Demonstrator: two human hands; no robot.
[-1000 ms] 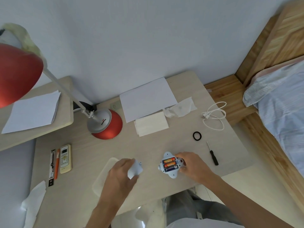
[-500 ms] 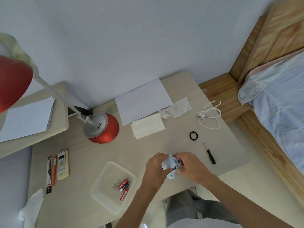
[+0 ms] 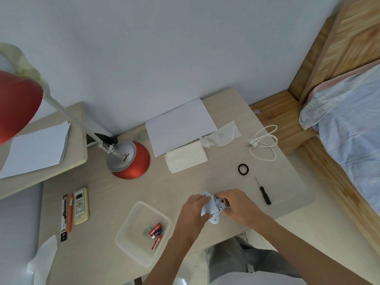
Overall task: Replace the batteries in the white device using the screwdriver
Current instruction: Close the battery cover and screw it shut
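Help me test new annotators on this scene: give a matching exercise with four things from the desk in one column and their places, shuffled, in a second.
Things
1. screwdriver
2. white device
3. loose batteries
4. remote control

Places
A. in the clear tray
B. held between the left hand and the right hand
C. lying on the desk, to the right of both hands
D. beside the orange pen, near the desk's left edge

Pairs: 1-C, 2-B, 3-A, 4-D.
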